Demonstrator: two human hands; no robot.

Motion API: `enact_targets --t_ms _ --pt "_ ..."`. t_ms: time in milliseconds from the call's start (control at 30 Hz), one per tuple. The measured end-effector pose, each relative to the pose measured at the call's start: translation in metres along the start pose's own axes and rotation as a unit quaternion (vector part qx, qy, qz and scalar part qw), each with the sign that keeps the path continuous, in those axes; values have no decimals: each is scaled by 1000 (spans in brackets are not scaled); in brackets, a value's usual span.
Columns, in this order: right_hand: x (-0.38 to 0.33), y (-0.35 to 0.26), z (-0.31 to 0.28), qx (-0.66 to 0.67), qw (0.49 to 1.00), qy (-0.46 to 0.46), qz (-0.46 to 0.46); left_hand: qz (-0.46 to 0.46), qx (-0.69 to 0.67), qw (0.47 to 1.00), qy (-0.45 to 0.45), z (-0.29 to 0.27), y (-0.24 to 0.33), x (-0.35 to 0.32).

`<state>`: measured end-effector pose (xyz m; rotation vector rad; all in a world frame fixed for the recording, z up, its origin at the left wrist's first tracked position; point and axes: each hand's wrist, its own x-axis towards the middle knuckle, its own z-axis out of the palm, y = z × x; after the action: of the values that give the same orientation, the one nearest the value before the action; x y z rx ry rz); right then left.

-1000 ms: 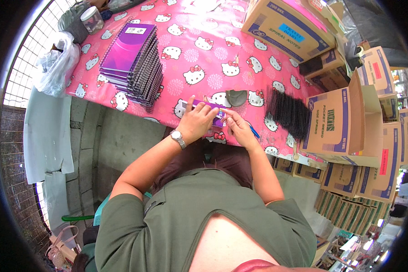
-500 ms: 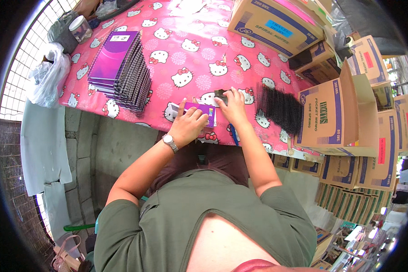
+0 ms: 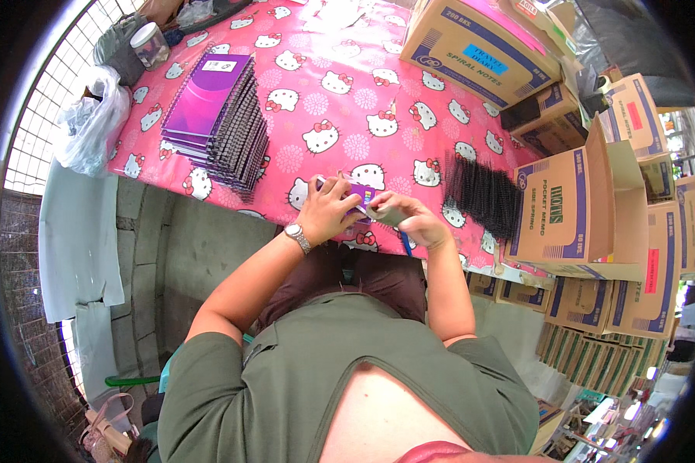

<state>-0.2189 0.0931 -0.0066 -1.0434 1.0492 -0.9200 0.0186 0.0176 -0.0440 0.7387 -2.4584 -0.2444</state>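
Observation:
At the table's near edge lies a small purple notebook [image 3: 361,190], partly covered by my hands. My left hand [image 3: 330,210], with a watch on the wrist, grips it with curled fingers over its left side. Between the thumb and fingers of my right hand [image 3: 421,221] is a small grey-green flat piece [image 3: 388,215], held against the notebook's right edge; its exact kind cannot be made out. Just below that hand a blue tool handle [image 3: 406,245] sticks out past the table edge.
A tall stack of purple spiral notebooks [image 3: 208,96] stands on the left of the pink patterned tablecloth [image 3: 316,104]. Black wire spirals [image 3: 483,193] lie to the right, beside an open cardboard box [image 3: 552,201]. Further boxes [image 3: 479,58] stand behind. A plastic bag [image 3: 93,123] hangs far left.
My right hand has come down and nearer, bringing the grey-green piece from beyond the notebook to its right edge. My left hand stays on the notebook. The whole view has shifted slightly.

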Motion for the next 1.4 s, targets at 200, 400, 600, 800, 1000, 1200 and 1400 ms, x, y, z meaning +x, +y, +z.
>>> enact_targets --t_ms 200,400,600,800,1000,1200,1400 --pt "4 -3 2 120 980 -123 -98 1 -26 999 -20 -2 -1 3" --pt "4 2 -3 131 982 -111 -75 -14 -34 998 -53 -7 1 5" --pt "8 -8 5 71 995 -65 -39 -17 -35 997 -64 -7 -1 8" --pt "23 -14 -1 44 993 -101 -38 -40 -98 994 -38 -14 -8 12" --pt "46 -12 -1 64 991 -113 -18 -65 -156 985 -39 -27 -34 15" --pt "57 -11 0 83 988 -130 -15 -89 -309 940 -119 -21 -52 14" --pt "59 -5 2 131 983 -112 -65 -86 -340 926 -139 -17 -54 17"
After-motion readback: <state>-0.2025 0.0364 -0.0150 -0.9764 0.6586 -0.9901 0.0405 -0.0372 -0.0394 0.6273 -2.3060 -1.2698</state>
